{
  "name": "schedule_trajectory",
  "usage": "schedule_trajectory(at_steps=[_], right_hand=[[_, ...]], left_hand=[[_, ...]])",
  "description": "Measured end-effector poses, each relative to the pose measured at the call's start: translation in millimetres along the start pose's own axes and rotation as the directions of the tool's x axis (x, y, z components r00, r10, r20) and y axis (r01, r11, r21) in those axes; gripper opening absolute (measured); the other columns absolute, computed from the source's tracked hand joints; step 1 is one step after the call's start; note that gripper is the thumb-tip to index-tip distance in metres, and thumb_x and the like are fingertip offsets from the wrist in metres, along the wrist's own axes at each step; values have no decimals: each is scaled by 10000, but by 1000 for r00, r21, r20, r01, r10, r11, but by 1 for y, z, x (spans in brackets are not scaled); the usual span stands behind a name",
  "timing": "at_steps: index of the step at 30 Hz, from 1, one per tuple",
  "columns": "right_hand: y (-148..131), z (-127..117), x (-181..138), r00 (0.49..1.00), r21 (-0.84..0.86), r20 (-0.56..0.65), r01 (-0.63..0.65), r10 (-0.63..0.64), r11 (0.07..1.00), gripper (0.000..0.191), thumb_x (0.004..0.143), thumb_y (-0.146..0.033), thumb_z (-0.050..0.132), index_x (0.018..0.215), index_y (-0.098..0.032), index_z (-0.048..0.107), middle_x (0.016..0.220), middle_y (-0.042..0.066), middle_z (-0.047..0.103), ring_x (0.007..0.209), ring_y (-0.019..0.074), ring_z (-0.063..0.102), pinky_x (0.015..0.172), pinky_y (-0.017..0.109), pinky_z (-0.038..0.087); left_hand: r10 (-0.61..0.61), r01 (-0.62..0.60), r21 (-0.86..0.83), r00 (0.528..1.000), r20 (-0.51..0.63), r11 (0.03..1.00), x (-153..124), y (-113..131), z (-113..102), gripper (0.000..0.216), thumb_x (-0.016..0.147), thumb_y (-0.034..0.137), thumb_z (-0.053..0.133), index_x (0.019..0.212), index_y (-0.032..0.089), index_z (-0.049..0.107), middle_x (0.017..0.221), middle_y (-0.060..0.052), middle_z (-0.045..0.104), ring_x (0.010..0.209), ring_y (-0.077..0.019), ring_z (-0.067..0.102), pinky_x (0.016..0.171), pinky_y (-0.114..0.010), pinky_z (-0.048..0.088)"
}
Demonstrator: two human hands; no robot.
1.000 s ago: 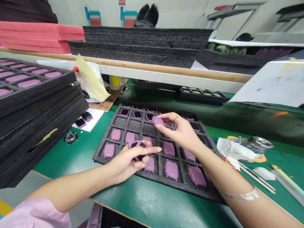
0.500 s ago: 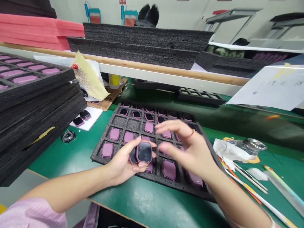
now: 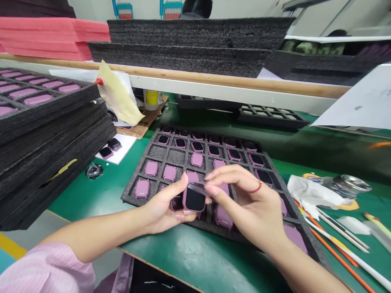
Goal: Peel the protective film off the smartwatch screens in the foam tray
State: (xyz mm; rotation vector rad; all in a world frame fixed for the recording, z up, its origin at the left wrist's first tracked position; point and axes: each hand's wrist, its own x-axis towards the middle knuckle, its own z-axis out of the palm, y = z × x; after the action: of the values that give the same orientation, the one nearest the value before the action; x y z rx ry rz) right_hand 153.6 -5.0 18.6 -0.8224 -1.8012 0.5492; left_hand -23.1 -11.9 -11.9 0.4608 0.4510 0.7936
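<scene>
Two pink-purple smartwatch cases with black screens lie in my left hand (image 3: 168,205), its fingers closed round them. The front watch case (image 3: 195,200) faces up and partly covers the second watch case (image 3: 177,202). My right hand (image 3: 244,199) pinches a thin clear film (image 3: 199,188) between thumb and forefinger; the film is lifted at the upper edge of the front screen. Beneath both hands lies a black foam tray (image 3: 157,152) with watch cases in its compartments, some screen up, others back up. My right hand hides part of it.
At left rises a stack of black foam trays (image 3: 61,150). Two watch cases (image 3: 110,147) rest on white paper. On the right are a crumpled tissue (image 3: 314,193), a glass jar with a metal lid (image 3: 351,187) and several thin sticks (image 3: 342,230). A shelf edge (image 3: 214,81) crosses behind.
My right hand has come down to the front watch and now pinches a film at its screen's top edge. Earlier its fingers were apart beside the watch. My left hand still holds both watches.
</scene>
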Motion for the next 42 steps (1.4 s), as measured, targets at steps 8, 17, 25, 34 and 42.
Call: schedule_trajectory(at_steps=[8,17,25,34,42], right_hand=[[2,-8,2,908,348,-294,-189,298,918,80,850,-287,776,844,-236,715,905,8,767,756,141,764,792,261,648],[3,-12,-1,970,61,-233,-53,66,997,103,858,-157,737,888,-255,736,868,3,790,797,184,774,765,320,669],[-10,-22,-8,911,-209,139,410,-388,888,387,821,-10,723,1134,-237,726,983,32,801,935,195,762,845,300,645],[-13,-13,-20,914,-197,259,367,-313,909,296,938,-138,616,1185,-287,684,1058,1,783,968,193,729,881,335,623],[-8,3,-19,948,-321,242,281,-208,905,568,850,-320,761,1355,-187,538,940,81,692,819,214,628,680,360,556]], left_hand=[[-23,22,14,997,74,1000,-4,4,2,462,808,538,769,1007,121,782,862,-101,688,467,-19,380,443,-175,229],[-6,2,39,995,103,999,-4,3,-1,474,840,560,729,1047,135,771,888,-115,686,496,-35,397,467,-193,227],[10,-15,38,993,115,999,-4,3,2,459,823,575,739,975,142,751,711,-25,576,478,-43,393,465,-187,259],[10,-13,62,999,41,998,-5,4,5,525,724,604,813,927,128,723,754,-19,570,499,-41,419,426,-161,251],[109,-108,287,994,13,952,-3,0,7,573,666,638,835,800,156,556,548,70,452,399,-23,262,387,-177,181]])
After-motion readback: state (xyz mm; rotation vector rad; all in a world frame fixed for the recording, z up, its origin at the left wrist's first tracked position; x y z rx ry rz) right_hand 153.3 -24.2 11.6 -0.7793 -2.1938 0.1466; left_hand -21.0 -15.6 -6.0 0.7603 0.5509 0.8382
